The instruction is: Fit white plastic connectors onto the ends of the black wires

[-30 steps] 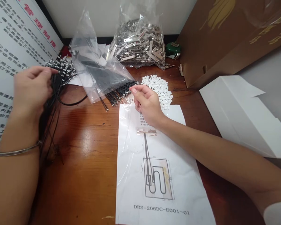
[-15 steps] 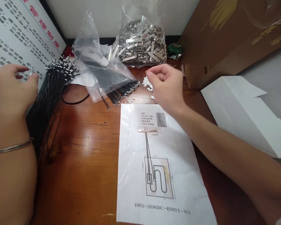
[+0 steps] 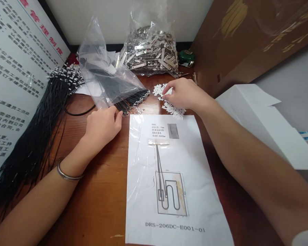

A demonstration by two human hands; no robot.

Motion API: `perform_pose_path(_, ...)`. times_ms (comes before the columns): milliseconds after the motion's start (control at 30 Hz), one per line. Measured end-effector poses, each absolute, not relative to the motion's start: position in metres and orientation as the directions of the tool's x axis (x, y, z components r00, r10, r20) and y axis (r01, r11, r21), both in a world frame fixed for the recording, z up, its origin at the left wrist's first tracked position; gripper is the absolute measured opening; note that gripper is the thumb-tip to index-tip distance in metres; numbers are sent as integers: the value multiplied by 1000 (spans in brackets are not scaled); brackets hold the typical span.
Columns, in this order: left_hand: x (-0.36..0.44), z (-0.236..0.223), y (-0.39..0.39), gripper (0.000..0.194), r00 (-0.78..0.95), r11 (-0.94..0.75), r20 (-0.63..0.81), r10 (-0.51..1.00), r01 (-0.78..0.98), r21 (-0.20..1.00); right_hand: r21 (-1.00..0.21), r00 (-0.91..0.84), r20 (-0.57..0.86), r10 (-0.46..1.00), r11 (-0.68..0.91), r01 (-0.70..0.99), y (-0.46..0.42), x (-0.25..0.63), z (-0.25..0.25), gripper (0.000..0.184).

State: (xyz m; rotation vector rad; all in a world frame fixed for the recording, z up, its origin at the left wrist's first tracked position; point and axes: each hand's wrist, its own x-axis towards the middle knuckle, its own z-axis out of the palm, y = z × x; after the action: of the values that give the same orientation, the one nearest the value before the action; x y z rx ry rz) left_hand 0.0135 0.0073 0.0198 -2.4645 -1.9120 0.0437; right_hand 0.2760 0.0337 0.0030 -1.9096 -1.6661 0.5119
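My left hand (image 3: 104, 124) is closed at the near edge of a fan of black wires (image 3: 136, 99) with metal-tipped ends. Its curled fingers hide whatever they hold; the thumb lies beside the wire tips. These wires stick out of a clear plastic bag (image 3: 110, 80). Over a heap of small white connector housings (image 3: 174, 110), my right hand (image 3: 183, 93) reaches down with thumb and forefinger pinched close around a white housing among the pieces. Below both hands lies a printed drawing sheet (image 3: 179, 177) showing a looped line in a square.
A big bundle of black wires with white ends (image 3: 36, 112) leans at the left against a printed board (image 3: 12, 68). At the back stand a clear bag of metal strips (image 3: 151, 51) and a green tape measure (image 3: 187, 57). A brown box (image 3: 236, 44) and white carton (image 3: 256, 116) stand right.
My left hand has come from the far left across to the wire tips and closed. My right hand has lowered onto the white housings. The view has shifted slightly.
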Motion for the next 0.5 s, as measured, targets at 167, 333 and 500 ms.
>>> perform_pose_path(167, 7, 11, 15, 43, 223, -225, -26, 974, 973, -61, -587, 124, 93, 988, -46, 808, 33, 265, -1, 18)
perform_pose_path(333, 4, 11, 17, 42, 198, -200, -36, 980, 977, -68, -541, 196, 35, 980, -146, 828, 31, 258, -2, 10)
perform_pose_path(500, 3, 13, 19, 41, 183, -185, -43, 982, 982, -47, -552, 224, 118, 967, -124, 825, 30, 258, 1, 11)
